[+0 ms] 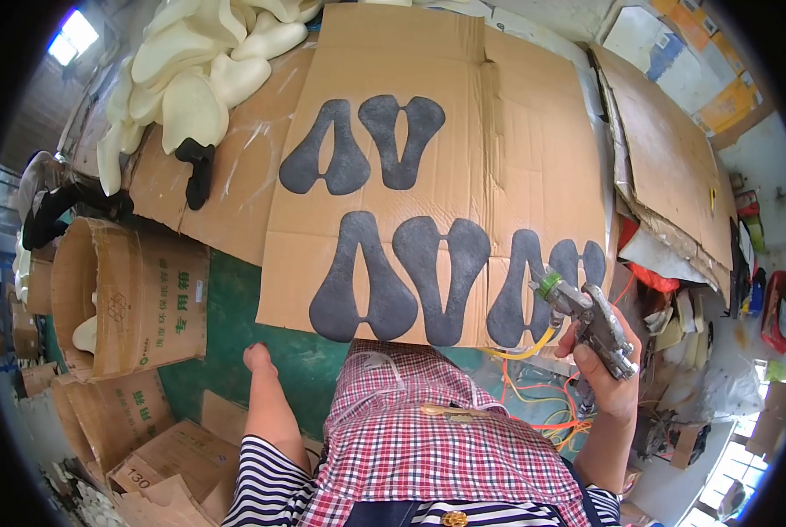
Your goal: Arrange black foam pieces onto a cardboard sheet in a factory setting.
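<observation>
In my right hand [611, 373] is a metal spray gun [590, 321] with a green ring near its nozzle, gripped with the fingers wrapped round it. Its nozzle points up and left, above dark grey pads [517, 285] at the near right of a cardboard sheet [393, 53]. A yellow hose [538, 344] runs by the gun. Several more dark pads [362, 281], each with a slot in its middle, lie flat in two rows on the sheet. My left hand [257, 358] hangs low beside the sheet's near edge, apart from the pads; its fingers are hard to make out.
Cream foam pieces [186, 61] are piled at the far left, by a small black piece [198, 171]. Cardboard boxes [129, 294] stand at left on a green floor [221, 316]. Orange hoses [568, 413] lie below right; stacked cardboard [665, 132] is at far right.
</observation>
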Motion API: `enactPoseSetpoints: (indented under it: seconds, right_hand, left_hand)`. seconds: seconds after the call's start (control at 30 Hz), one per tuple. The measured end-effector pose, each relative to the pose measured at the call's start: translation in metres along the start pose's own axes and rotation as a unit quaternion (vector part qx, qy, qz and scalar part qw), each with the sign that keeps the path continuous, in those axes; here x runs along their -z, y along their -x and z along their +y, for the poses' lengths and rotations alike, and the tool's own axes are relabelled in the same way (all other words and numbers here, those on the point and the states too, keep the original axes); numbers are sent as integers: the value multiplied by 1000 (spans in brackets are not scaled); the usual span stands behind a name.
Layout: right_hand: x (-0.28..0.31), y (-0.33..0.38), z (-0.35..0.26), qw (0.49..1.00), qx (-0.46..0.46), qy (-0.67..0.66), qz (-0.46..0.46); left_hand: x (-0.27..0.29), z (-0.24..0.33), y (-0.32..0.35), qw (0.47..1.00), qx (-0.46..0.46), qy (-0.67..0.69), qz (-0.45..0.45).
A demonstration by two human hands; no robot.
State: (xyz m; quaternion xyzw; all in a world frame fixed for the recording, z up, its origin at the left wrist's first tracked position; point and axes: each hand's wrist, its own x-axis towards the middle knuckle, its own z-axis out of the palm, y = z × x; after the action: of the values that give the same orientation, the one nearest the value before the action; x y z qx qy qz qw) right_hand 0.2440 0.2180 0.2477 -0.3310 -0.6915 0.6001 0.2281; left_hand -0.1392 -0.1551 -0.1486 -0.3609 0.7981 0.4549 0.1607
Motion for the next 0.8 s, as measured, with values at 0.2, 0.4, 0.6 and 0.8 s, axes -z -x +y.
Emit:
enactPoseSetpoints:
  seconds: [0.2, 0.4, 0.6, 0.8]
  right_hand:
    - [3, 15, -3, 999, -21, 10, 25]
    - [-6, 27, 0, 1000, -27, -1, 1]
    - [-23, 25, -9, 997, -55, 30, 35]
    - [-55, 19, -24, 996, -50, 39, 70]
  left_hand:
    - [4, 61, -11, 994, -103, 4, 33]
    - [-16, 142, -5, 981, -190, -25, 41]
    - [-39, 214, -26, 967, -252, 20, 12]
    - [-75, 293, -73, 944, -327, -44, -15]
